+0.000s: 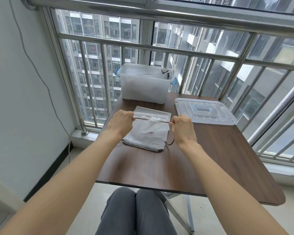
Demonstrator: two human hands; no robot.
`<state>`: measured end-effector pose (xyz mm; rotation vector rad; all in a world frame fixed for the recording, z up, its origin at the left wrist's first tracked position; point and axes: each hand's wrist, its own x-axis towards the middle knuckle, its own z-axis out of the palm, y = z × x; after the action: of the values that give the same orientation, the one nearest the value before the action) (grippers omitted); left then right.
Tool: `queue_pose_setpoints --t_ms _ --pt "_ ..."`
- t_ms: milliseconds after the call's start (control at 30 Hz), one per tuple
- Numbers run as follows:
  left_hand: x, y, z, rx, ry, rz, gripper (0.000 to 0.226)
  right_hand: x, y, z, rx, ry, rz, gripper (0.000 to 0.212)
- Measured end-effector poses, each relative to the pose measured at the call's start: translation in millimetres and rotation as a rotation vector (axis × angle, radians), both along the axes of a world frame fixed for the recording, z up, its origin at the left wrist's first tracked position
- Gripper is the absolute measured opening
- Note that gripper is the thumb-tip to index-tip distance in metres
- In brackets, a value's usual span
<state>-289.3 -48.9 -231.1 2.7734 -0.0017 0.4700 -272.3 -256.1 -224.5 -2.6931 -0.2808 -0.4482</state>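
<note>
The left hand [121, 122] and right hand [182, 127], both curled tight, each pinched an end of a dark cord [142, 118] stretched taut between them. A white pouch [153, 119] sat bunched on it, midway. Below the hands lay a grey bag [145, 140], and beyond them stood a bin [143, 85].

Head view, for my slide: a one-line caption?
Left hand and right hand pull a dark cord taut, cinching a white pouch.

One thin dark cord [143, 118] is stretching over one flat-lying white drawstring cloth pouch [146, 141], beside one translucent plastic box [143, 89] and one clear plastic lid [215, 116].
</note>
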Motion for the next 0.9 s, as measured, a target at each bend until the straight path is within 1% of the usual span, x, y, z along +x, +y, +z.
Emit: queue_pose_setpoints --t_ms 100,267,367,433,500,533,567,667,700,767,833,900 --pt "-1.1 2.6 -2.4 0.007 -0.008 0.031 0.021 1.9 3.1 -2.2 0.056 0.014 -0.027 0.022" --pt "1.8 4.0 -2.8 0.016 -0.002 0.069 0.014 4.3 3.8 -4.8 0.073 0.027 -0.062 0.021" --pt "2.2 2.5 -9.2 -0.001 -0.035 0.086 0.017 3.3 1.4 -7.7 0.103 0.041 -0.09 0.021" --pt "0.9 -0.3 -10.1 -0.062 -0.075 0.095 0.025 4.0 0.2 -6.1 0.171 0.088 -0.094 0.019" --pt "-1.9 -1.0 -6.2 -0.191 -0.059 0.125 0.032 3.9 0.3 -2.4 0.266 0.183 -0.061 0.016" --pt "-3.7 -0.6 -3.3 -0.28 -0.013 0.129 0.034 2.5 0.0 -0.2 0.325 0.248 -0.04 0.015" --pt "-6.5 0.4 0.2 -0.393 0.06 0.117 0.035 0.8 0.0 1.9 0.401 0.325 -0.021 0.013" --pt "-16.6 -0.4 12.7 -0.816 0.275 0.027 0.031 -5.7 0.9 7.5 0.642 0.574 0.03 0.011" --pt "-19.2 -2.2 17.0 -0.887 0.331 0.017 0.03 -7.8 3.0 8.4 0.718 0.65 0.038 0.01" --pt "-20.6 -6.9 21.5 -1.021 0.425 0.022 0.028 -11.0 7.7 9.6 0.919 0.812 0.066 0.009" --pt "-19.5 -12.8 20.9 -1.225 0.496 0.002 0.023 -12.6 11.8 9.1 1.186 0.956 0.135 0.012" --pt "-18.7 -20.1 17.8 -1.389 0.5 -0.039 0.017 -15.6 15.0 9.7 1.435 1.034 0.209 0.012"
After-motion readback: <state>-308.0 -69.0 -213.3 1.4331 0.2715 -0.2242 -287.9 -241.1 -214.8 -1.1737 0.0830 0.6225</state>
